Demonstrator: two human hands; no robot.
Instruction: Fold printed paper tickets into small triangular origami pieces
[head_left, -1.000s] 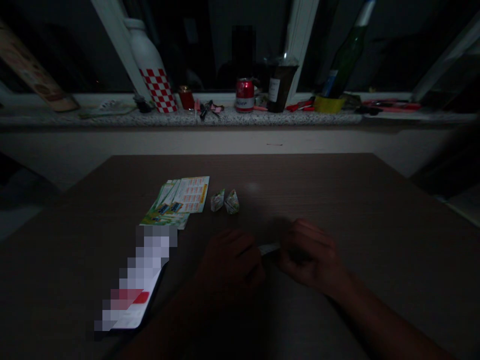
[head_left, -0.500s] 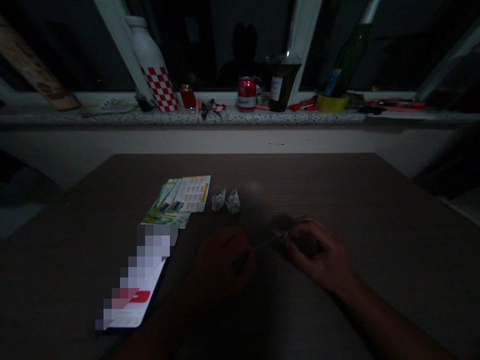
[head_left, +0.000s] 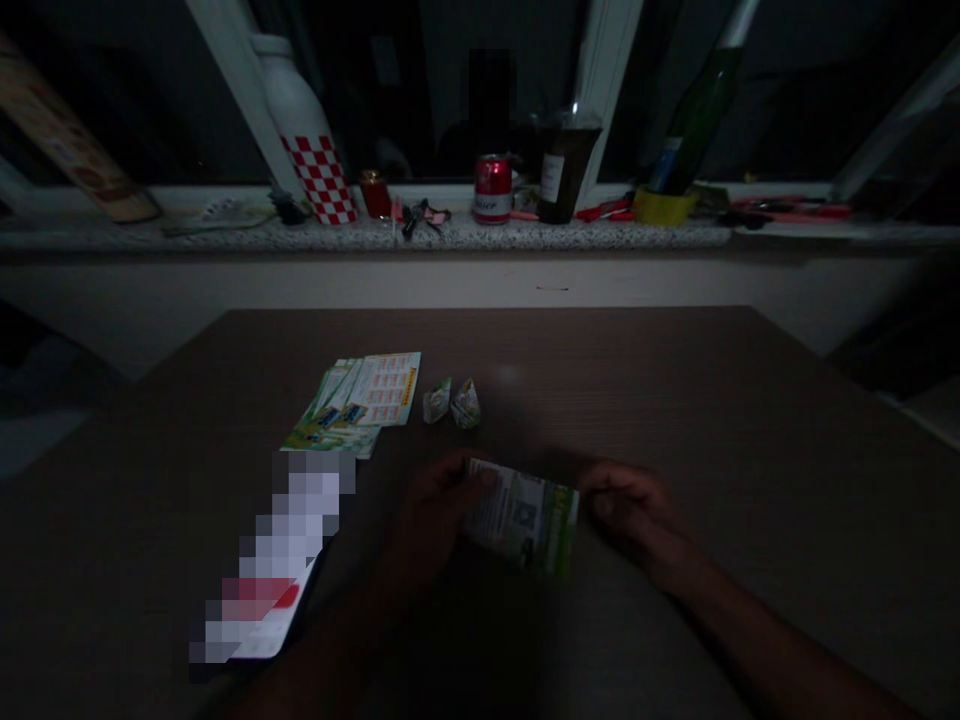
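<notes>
A printed leaflet card [head_left: 523,515] with white and green areas and a square code is held tilted above the table. My left hand [head_left: 442,505] pinches its left end, thumb on the printed face. At the card's right edge, the curled fingers of my right hand [head_left: 630,510] close at the upper corner; the dim light blurs the contact. Beyond my hands lie two small crumpled foil wrappers [head_left: 437,401]. To their left is a fanned stack of similar printed cards [head_left: 386,388].
A phone with a lit, partly pixelated screen [head_left: 262,635] lies left of my left forearm. Behind the brown table [head_left: 615,370], a granite sill [head_left: 450,235] carries a checkered bottle [head_left: 319,165], a red can [head_left: 493,188], a dark drink cup [head_left: 562,170] and a green bottle [head_left: 694,120].
The card, seen nearly edge-on before, is now turned with its printed face toward me. My left hand has shifted its grip, and the right hand's fingers have drawn closer together.
</notes>
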